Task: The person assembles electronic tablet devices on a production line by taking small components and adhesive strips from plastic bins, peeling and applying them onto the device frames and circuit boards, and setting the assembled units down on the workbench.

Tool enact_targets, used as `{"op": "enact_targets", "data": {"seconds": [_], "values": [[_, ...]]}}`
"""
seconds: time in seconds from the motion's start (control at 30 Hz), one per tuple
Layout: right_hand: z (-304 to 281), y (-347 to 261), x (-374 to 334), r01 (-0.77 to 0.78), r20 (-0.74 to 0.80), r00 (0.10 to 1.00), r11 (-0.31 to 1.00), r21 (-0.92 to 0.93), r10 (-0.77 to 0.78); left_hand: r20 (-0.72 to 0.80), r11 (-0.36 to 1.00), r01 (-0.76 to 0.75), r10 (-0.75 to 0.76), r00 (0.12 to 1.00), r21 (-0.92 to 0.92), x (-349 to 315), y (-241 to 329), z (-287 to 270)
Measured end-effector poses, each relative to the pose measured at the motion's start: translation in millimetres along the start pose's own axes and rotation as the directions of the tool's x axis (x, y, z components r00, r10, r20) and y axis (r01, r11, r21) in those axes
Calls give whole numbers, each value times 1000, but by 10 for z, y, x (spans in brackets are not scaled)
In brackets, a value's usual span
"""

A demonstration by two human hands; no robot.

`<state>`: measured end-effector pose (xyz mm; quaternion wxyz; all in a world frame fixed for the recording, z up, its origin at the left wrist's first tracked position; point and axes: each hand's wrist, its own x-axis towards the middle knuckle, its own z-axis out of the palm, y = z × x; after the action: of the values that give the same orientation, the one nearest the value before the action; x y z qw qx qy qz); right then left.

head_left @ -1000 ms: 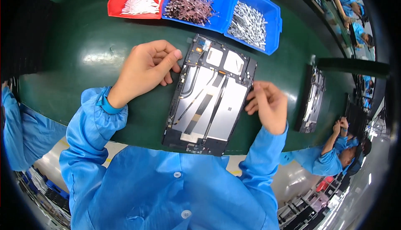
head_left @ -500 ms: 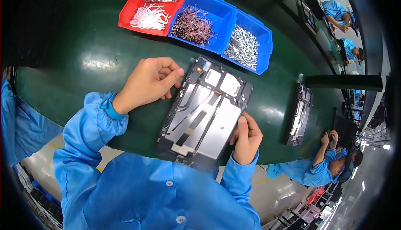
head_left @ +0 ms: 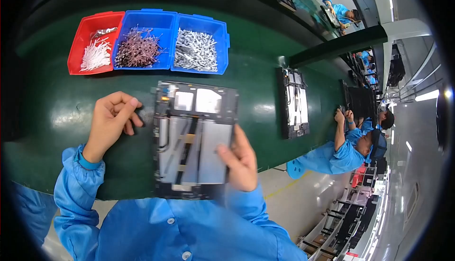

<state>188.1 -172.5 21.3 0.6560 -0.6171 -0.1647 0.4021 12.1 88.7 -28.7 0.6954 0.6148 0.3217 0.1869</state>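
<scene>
An opened tablet-like device (head_left: 208, 145), with silver panels, black strips of cable and a dark frame, is in front of me at the middle of the bench. My right hand (head_left: 241, 161) grips its right edge, the thumb lying over the silver face and the other fingers mostly hidden behind. Just left of the device is my left hand (head_left: 113, 116), apart from it. Its fingers are loosely curled, with nothing visible in them. The lower right corner of the device is blurred.
Behind the device stand a red bin (head_left: 76, 48) of white strips, a blue bin (head_left: 144, 19) of brownish wired parts and another blue bin (head_left: 222, 43) of silvery pieces. A second opened device (head_left: 296, 102) lies to the right. Farther right, a co-worker (head_left: 348, 152) sits at the bench.
My view has swung to the right, so bins and bench appear farther left. The device now looks straighter, and my right thumb lies farther over its face. My left hand is farther from its edge.
</scene>
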Motion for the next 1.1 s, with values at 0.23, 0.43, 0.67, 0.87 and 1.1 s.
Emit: {"op": "enact_targets", "data": {"seconds": [0.23,0.43,0.67,0.87,1.1], "values": [[-2032,-1064,347,164,-313,902,907,-388,-297,16,1000,1,-1,1000,10,33,45,75],[-3120,-1610,862,-31,-216,976,958,-283,-32,16,1000,-16,16,1000,24,9,56,76],[-3702,-1332,1208,-52,-120,992,979,-195,29,5,999,-2,2,1000,34,20,57,79],[-3924,-1256,1381,-44,-155,988,966,-253,4,-4,998,-36,36,999,44,25,37,87],[-3870,-1235,1424,-83,-118,991,978,-193,61,-3,997,-33,33,999,66,23,39,93]]}}
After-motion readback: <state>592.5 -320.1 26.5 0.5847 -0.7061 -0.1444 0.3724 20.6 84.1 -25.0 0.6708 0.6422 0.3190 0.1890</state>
